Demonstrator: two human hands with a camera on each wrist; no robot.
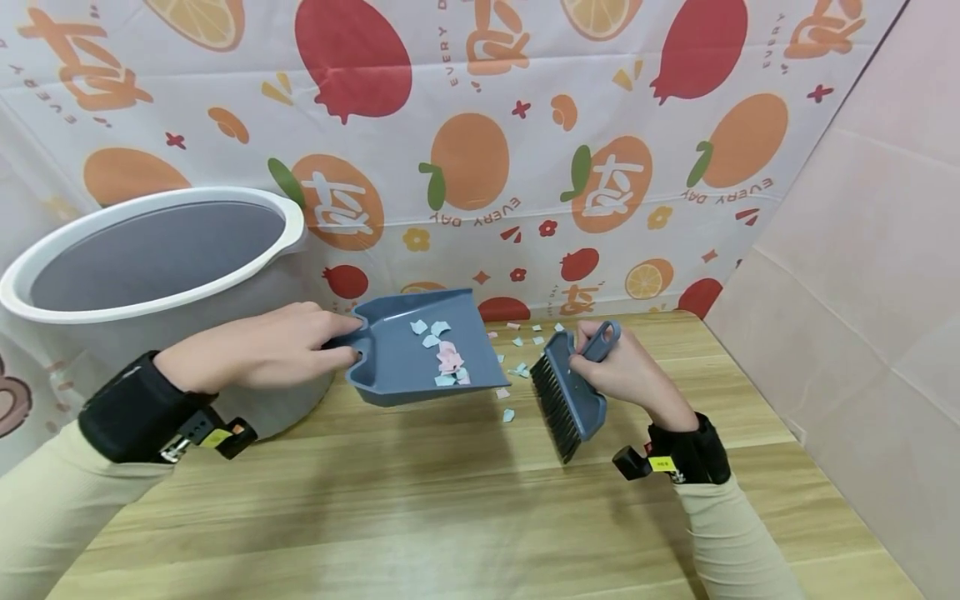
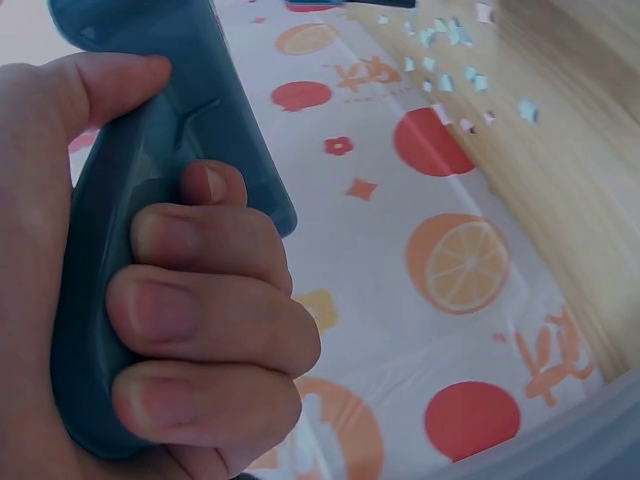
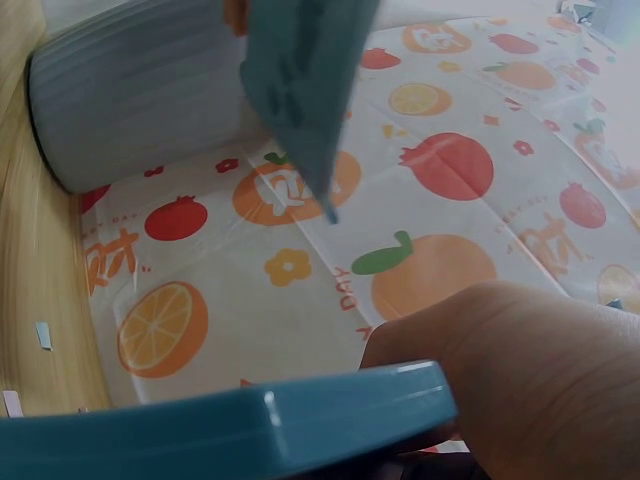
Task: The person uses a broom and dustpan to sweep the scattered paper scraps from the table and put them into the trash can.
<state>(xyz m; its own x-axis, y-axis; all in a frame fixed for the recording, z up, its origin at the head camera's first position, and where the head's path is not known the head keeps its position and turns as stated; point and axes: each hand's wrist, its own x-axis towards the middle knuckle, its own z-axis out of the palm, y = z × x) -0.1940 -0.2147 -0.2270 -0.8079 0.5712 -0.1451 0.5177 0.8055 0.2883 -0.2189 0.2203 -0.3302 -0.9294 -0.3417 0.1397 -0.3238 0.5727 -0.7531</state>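
A blue-grey dustpan [image 1: 405,350] is held by its handle in my left hand [image 1: 273,346], raised over the wooden table. On its tray lie several pale blue and pink paper scraps [image 1: 450,358]. In the left wrist view my fingers [image 2: 215,320] curl round the dustpan handle [image 2: 95,300]. My right hand [image 1: 618,367] grips a small hand brush [image 1: 573,387] of the same colour, its dark bristles angled down and left. Between dustpan and brush, more scraps [image 1: 517,369] are scattered on the table. In the right wrist view the brush [image 3: 270,420] spans the bottom edge.
A large grey bin [image 1: 281,287] with a white rim stands at the left, behind my left hand. The wooden table [image 1: 420,517] runs back to a fruit-print sheet [image 1: 420,167]. A pale pink wall [image 1: 847,275] borders it on the right.
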